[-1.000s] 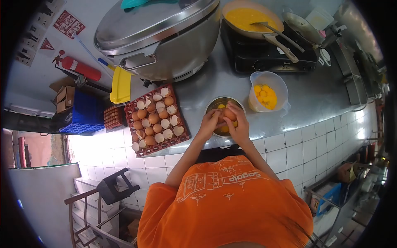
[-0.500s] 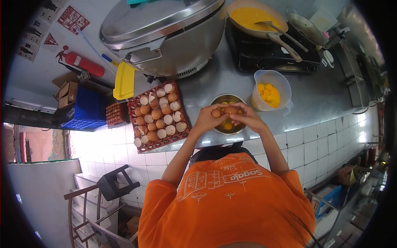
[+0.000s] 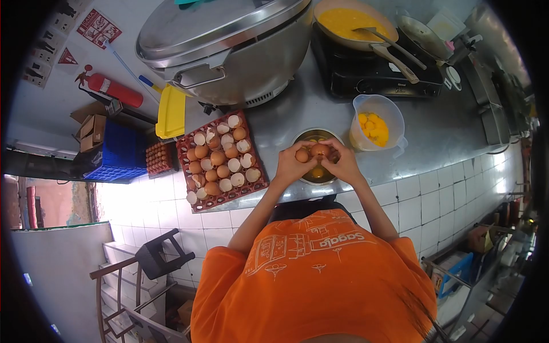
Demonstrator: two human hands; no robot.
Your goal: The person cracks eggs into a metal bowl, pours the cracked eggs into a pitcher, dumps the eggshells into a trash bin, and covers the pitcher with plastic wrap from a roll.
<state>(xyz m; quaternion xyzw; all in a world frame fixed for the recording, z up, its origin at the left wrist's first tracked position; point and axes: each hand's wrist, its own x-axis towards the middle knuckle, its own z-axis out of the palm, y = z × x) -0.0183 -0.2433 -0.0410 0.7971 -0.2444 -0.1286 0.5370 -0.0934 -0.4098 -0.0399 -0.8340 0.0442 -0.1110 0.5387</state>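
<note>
Over a metal bowl (image 3: 297, 137) at the counter's front edge, my two hands meet. My left hand (image 3: 290, 166) is closed with one brown egg (image 3: 302, 155) in its fingers. A second brown egg (image 3: 320, 150) sits between my fingertips, with my right hand (image 3: 344, 166) gripping it from the right side. Whether its shell is cracked, I cannot tell. Egg white and yolks (image 3: 317, 171) lie in the bowl below, partly hidden by my hands. Left of the bowl, a red egg tray (image 3: 214, 201) carries whole brown eggs and broken shells.
A translucent pitcher (image 3: 394, 128) with several yolks stands right of the bowl. Behind it, a pan (image 3: 323, 8) of yellow egg mixture with a spatula rests on a black stove (image 3: 366, 77). A large steel cooker (image 3: 246, 68) stands at the back left.
My hands have shifted slightly, with my right fingers now lower around the second egg and both thumbs close to it. Both eggs stay in my grip over the bowl.
</note>
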